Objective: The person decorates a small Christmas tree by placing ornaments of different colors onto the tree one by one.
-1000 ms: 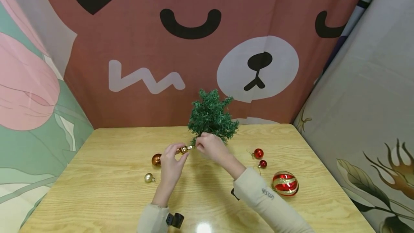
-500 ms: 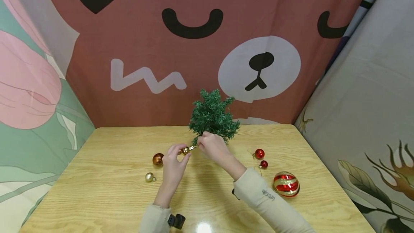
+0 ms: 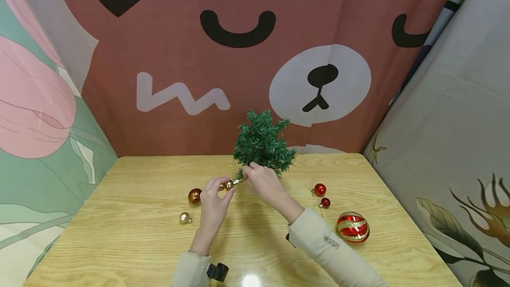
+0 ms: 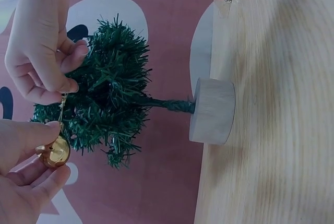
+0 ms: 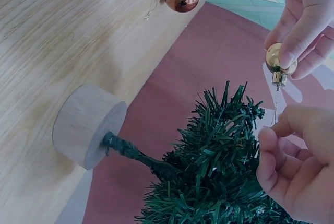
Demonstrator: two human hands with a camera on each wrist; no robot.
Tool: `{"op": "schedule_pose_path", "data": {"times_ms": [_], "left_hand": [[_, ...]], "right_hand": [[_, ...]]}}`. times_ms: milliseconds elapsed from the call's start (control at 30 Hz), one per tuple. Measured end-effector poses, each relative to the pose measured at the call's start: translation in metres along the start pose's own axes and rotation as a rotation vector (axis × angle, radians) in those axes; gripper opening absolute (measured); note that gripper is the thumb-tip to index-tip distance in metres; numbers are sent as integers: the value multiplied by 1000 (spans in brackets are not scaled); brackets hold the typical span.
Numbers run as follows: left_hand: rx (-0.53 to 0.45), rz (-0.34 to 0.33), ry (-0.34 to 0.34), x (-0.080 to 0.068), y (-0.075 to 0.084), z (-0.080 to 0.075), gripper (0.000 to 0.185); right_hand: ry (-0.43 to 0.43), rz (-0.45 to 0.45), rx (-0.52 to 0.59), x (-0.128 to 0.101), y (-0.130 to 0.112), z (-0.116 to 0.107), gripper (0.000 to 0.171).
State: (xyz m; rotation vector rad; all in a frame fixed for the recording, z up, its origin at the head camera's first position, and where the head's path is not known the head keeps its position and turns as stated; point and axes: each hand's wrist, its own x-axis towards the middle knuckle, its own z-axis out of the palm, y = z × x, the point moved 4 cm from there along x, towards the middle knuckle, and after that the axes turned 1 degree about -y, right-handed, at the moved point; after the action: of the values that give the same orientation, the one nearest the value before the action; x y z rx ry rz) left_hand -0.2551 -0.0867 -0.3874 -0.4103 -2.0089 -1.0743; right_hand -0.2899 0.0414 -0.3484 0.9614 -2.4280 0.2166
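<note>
A small gold bauble point(image 5: 277, 59) is pinched between the thumb and fingers of my left hand point(image 3: 213, 203). From its cap a thin string loop point(image 5: 276, 104) runs to my right hand point(image 3: 264, 183), whose thumb and forefinger pinch the string's end. Both hands are in front of a small green artificial Christmas tree point(image 3: 260, 141), raised above the table. In the left wrist view the tree stands on a round pale wooden base point(image 4: 213, 111), and the bauble hangs beside its branches.
On the wooden table point(image 3: 143, 251), a copper bauble point(image 3: 195, 195) and a pale gold bauble point(image 3: 184, 218) lie left of my left hand. Two small red baubles point(image 3: 320, 189) and a large red-and-gold striped bauble point(image 3: 353, 227) lie to the right. A printed curtain point(image 3: 179, 132) hangs behind.
The hands keep their hold on the bauble and its string. The whole head view has shifted slightly to the right; otherwise little differs.
</note>
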Motion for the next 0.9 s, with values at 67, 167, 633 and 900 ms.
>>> {"op": "schedule_pose_path", "data": {"times_ms": [67, 167, 633, 900], "left_hand": [[2, -2, -4, 0, 0, 0, 26], [1, -10, -8, 0, 1, 0, 27], [-6, -43, -35, 6, 1, 4, 23], [18, -50, -47, 7, -1, 6, 24]], "right_hand": [[-12, 7, -3, 0, 0, 1, 11], [-41, 20, -14, 1, 0, 3, 8], [49, 47, 47, 11, 4, 6, 9], [-19, 112, 41, 16, 3, 8, 6]]}}
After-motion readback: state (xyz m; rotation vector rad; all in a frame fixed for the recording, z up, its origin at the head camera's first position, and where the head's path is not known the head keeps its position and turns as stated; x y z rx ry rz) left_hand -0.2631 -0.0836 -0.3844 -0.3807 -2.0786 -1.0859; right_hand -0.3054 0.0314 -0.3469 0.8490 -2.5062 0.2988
